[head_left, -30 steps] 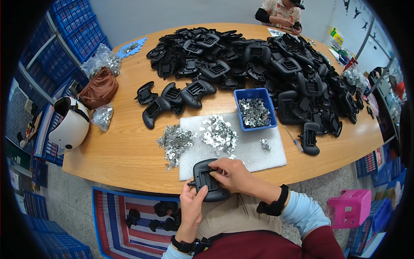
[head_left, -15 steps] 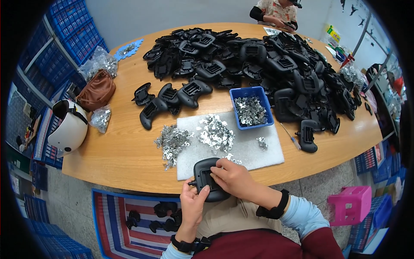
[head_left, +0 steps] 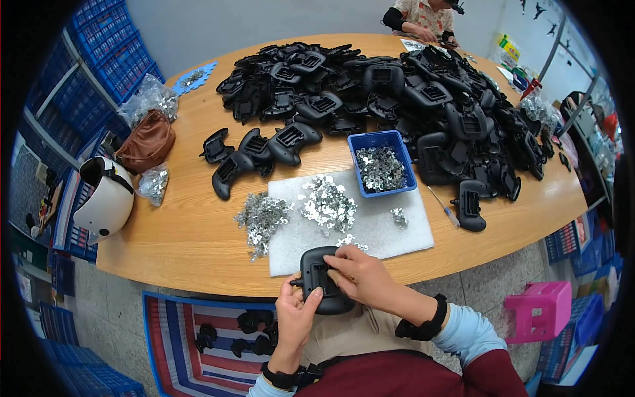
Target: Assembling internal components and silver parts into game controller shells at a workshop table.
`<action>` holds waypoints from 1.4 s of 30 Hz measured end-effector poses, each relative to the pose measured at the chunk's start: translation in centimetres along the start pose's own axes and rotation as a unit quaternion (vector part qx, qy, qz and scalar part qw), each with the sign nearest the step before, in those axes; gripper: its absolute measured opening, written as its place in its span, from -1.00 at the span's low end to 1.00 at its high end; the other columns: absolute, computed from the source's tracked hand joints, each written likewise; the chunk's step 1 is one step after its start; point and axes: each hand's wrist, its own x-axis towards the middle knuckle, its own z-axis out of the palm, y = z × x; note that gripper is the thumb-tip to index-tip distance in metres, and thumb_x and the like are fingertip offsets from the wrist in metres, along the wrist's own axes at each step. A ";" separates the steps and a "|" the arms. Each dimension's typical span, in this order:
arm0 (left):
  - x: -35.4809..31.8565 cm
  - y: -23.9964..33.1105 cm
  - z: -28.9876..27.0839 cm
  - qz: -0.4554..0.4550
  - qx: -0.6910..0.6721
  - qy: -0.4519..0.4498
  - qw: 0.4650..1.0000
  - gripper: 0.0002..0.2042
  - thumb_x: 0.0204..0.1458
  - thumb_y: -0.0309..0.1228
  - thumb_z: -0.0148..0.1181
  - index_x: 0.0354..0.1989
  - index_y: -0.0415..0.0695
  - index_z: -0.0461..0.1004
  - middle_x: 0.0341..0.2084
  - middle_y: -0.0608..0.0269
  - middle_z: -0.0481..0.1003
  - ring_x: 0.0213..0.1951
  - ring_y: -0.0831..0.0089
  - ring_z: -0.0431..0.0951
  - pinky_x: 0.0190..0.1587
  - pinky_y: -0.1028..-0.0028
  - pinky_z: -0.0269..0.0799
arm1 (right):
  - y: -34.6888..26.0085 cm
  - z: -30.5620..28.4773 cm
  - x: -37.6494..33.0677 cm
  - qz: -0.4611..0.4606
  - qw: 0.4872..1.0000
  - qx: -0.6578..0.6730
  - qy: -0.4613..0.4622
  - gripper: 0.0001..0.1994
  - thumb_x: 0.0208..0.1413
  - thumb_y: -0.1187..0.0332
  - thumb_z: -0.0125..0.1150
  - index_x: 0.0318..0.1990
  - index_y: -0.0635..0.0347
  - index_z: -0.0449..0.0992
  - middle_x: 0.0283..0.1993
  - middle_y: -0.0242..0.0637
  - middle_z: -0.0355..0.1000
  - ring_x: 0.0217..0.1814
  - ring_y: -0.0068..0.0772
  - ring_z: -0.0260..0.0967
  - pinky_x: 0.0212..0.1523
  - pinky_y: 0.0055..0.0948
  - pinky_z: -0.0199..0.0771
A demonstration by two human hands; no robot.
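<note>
In my left hand (head_left: 296,314) is a black game controller (head_left: 312,262), gripped by its lower left side with the thumb on its face. The controller stands on end above my lap, at the table's front edge, its recessed compartment facing up. My right hand (head_left: 362,272) is closed in a pinch at the compartment's upper right edge; anything between those fingertips is too small or hidden to make out. Just beyond lies a white foam mat (head_left: 390,231) with loose silvery metal clips (head_left: 329,204). A blue bin (head_left: 358,186) of similar clips stands on the mat's far right part.
A large heap of black controllers (head_left: 317,106) covers the table's far side. A thin screwdriver-like tool (head_left: 452,215) lies right of the mat. White helmet (head_left: 109,205) and brown bag (head_left: 149,142) sit at the left. A co-worker (head_left: 423,23) sits across; a pink stool (head_left: 539,311) stands right.
The controller has tipped slightly and moved a little down and right, with both hands still on it. Across the table, the co-worker's hands have shifted.
</note>
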 end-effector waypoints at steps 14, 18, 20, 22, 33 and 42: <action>-0.9 0.7 0.5 0.024 0.017 -0.009 1.000 -0.54 -0.04 -0.65 0.11 0.04 -0.31 0.10 -0.25 0.08 0.45 -0.22 0.53 0.46 -0.14 0.57 0.40 | -0.5 -0.8 1.4 0.326 0.860 0.390 -0.044 -0.55 -0.11 0.50 0.22 0.00 0.28 0.26 -0.52 -0.51 0.30 -0.55 -0.79 0.19 -0.57 -0.74 0.20; -0.6 0.8 -0.2 -0.002 0.002 -0.027 1.000 -0.59 -0.01 -0.57 0.11 0.02 -0.30 0.16 -0.26 0.12 0.45 -0.26 0.53 0.48 -0.15 0.54 0.42 | -0.2 0.1 1.0 0.273 0.879 0.391 0.001 -0.53 -0.13 0.53 0.23 0.00 0.29 0.26 -0.53 -0.52 0.29 -0.55 -0.81 0.18 -0.58 -0.77 0.17; 0.6 0.4 -1.7 -0.095 -0.091 -0.029 0.991 -0.63 0.01 -0.50 0.09 0.00 -0.28 0.20 -0.24 0.13 0.45 -0.25 0.52 0.49 -0.14 0.51 0.42 | -0.5 0.0 1.0 0.293 0.864 0.409 -0.013 -0.54 -0.14 0.54 0.22 -0.01 0.28 0.26 -0.53 -0.55 0.27 -0.55 -0.83 0.17 -0.57 -0.79 0.15; 1.2 0.6 -1.7 -0.190 -0.182 -0.034 0.964 -0.66 0.04 -0.44 0.07 -0.02 -0.27 0.25 -0.22 0.14 0.45 -0.25 0.50 0.49 -0.12 0.48 0.43 | -0.5 0.2 0.6 0.278 0.874 0.397 -0.015 -0.54 -0.15 0.54 0.22 -0.01 0.28 0.27 -0.53 -0.56 0.25 -0.55 -0.84 0.15 -0.58 -0.80 0.15; 0.6 0.2 -0.9 -0.158 -0.118 0.016 0.980 -0.77 0.07 -0.37 0.07 -0.25 -0.34 0.44 -0.39 0.24 0.50 -0.38 0.55 0.51 -0.28 0.57 0.44 | -0.2 1.5 -0.5 0.307 0.843 0.438 -0.062 -0.55 -0.08 0.53 0.19 0.03 0.25 0.27 -0.58 -0.51 0.27 -0.64 -0.79 0.19 -0.66 -0.73 0.17; 0.0 0.2 -2.2 -0.095 -0.062 0.015 0.993 -0.81 0.08 -0.38 0.07 -0.36 -0.28 0.48 -0.45 0.27 0.50 -0.47 0.62 0.47 -0.41 0.61 0.40 | -0.6 1.2 0.3 0.295 0.833 0.451 -0.128 -0.51 -0.06 0.48 0.20 0.09 0.24 0.23 -0.54 -0.46 0.28 -0.59 -0.74 0.22 -0.61 -0.68 0.23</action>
